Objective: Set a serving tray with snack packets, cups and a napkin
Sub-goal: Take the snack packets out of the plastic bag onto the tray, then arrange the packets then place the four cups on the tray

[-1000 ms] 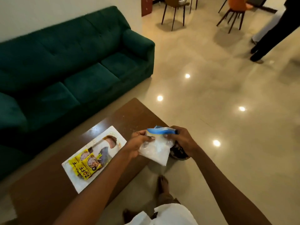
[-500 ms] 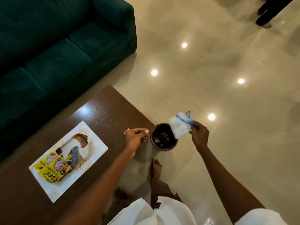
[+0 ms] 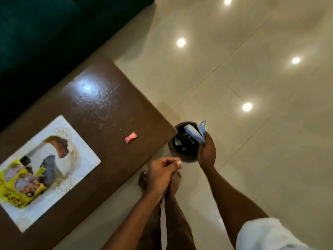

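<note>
The right hand (image 3: 207,152) has its fingers curled round a crumpled clear plastic bag (image 3: 195,133) with a blue strip, holding it right over the open mouth of a round dark bin (image 3: 185,159) on the floor. The left hand (image 3: 163,170) hangs just left of the bin and nearer the camera. Its fingers are curled in, with the thumb against the forefinger, and no object shows in them.

The bin stands tight against the corner of a brown wooden surface (image 3: 108,109). To the right of the bin and beyond it, pale glossy floor (image 3: 252,159) stretches wide, dotted with reflected lights. Pale scraps inside the bin are too blurred to identify. A bare foot (image 3: 143,179) below the bin is partly hidden by the left hand.

Left of the bin, a small red sweet wrapper (image 3: 131,137) lies alone on the surface. Far left of the bin, a white serving tray (image 3: 84,159) lies flat. Its long axis runs diagonally towards the bin, parallel to the surface's near edge. Yellow snack packets (image 3: 19,186) rest on the tray end farthest from the bin, cut off by the frame, their print blurred. A dark green sofa (image 3: 45,33) sits beyond the surface, well away from the bin
</note>
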A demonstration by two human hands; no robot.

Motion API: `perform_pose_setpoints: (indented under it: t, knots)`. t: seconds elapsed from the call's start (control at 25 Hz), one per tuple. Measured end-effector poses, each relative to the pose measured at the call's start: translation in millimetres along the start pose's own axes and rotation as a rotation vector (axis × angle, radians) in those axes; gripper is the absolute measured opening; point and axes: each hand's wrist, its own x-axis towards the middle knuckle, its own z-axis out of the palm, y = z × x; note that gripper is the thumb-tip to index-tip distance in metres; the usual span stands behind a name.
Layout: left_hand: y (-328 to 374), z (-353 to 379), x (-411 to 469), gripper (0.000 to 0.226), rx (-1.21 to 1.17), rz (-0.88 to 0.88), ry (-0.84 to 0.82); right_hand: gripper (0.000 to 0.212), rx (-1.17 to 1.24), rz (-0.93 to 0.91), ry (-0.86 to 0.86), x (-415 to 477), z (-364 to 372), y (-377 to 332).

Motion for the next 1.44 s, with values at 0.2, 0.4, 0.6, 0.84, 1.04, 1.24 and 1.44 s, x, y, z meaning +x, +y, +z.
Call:
perform_pose_setpoints:
  t: [0.2, 0.4, 0.6, 0.84, 1.04, 1.24, 1.44]
  knots:
    - [-39, -1, 32, 0.010, -0.016, -0.066, 0.041, 0.068, -0.261, 0.108, -0.345, 8, 42, 48]
    - [-41, -13, 25, 0.020, -0.060, -0.093, 0.072, 0.061, -0.401, -0.009, -0.484, -14, 34, 52]
    - [-35, -53, -10, 0.014, -0.065, -0.071, 0.094, 0.042, -0.352, -0.164, -0.491, -64, 33, -16]
    - [-17, -172, -99, 0.014, -0.115, -0.013, 0.338, 0.022, -0.272, -0.411, -0.497, -174, 39, -150]
    - [-15, -302, -174, 0.018, -0.274, -0.001, 0.567, 0.029, -0.338, -0.627, -0.564, -267, 68, -247]
    - [-64, -445, -200, 0.021, -0.212, -0.005, 0.698, 0.034, -0.365, -0.792, -0.580, -348, 159, -332]
    - [-121, -565, -167, 0.022, -0.300, -0.003, 0.705, 0.032, -0.319, -0.788, -0.617, -408, 280, -388]
